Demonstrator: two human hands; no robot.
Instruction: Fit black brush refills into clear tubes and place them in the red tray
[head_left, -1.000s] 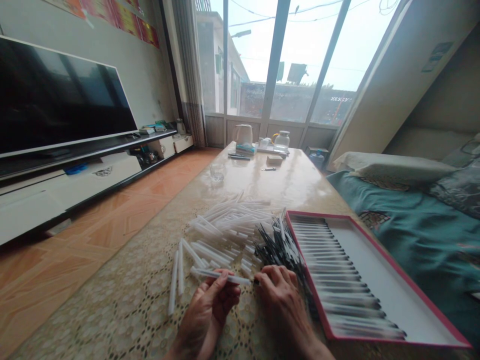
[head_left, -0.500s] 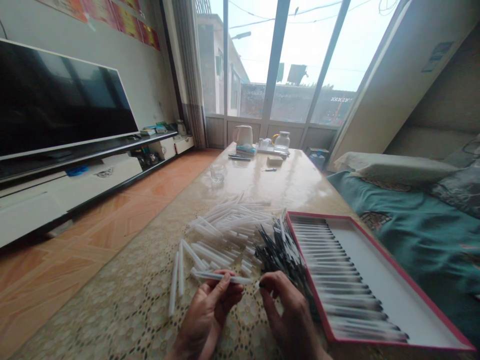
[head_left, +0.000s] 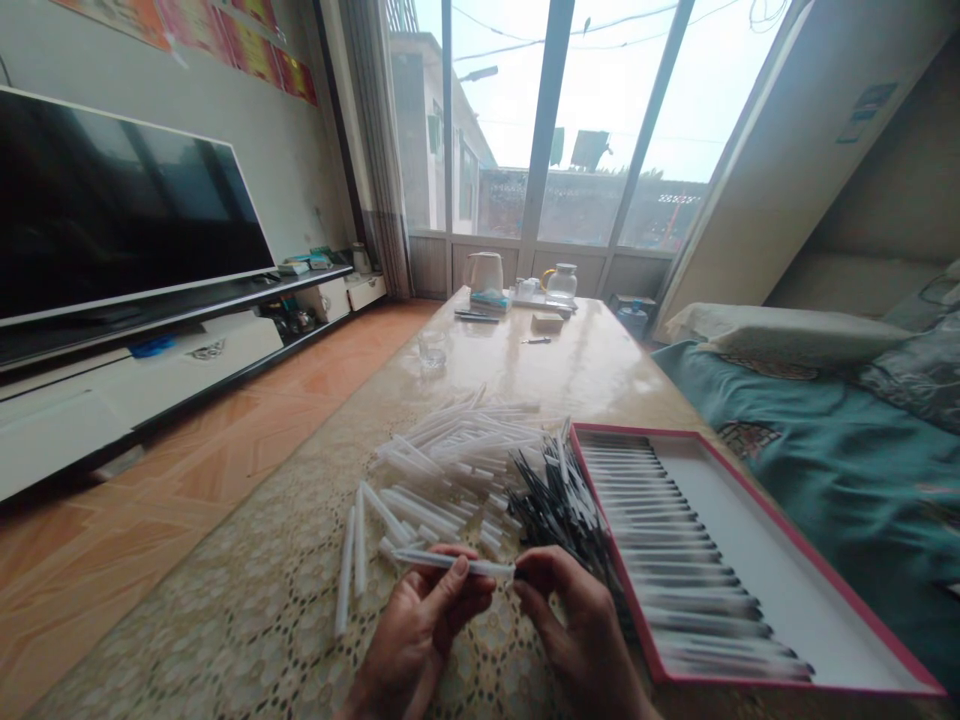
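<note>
Near the table's front edge, my left hand [head_left: 431,610] pinches a translucent white plastic tube [head_left: 487,567] between thumb and fingers. The tube lies almost level, pointing right. At its right end, my right hand [head_left: 566,605] is closed on a small dark piece, mostly hidden by the fingertips; this piece meets the tube's end. Just beyond both hands lies a heap of similar white tubes [head_left: 442,440]. To its right is a bunch of thin black rods [head_left: 551,500], some with pale parts.
A pink-rimmed tray [head_left: 847,590] on the right holds a row of filled tubes [head_left: 652,530] with dark ends. Farther up the patterned table [head_left: 247,600] are a drinking glass [head_left: 432,350], a small box [head_left: 547,322], a kettle [head_left: 486,272] and a glass jug [head_left: 561,282].
The gap between the tube and my right fingertips has closed. My left hand has shifted slightly right with the tube; the piles and tray look the same.
</note>
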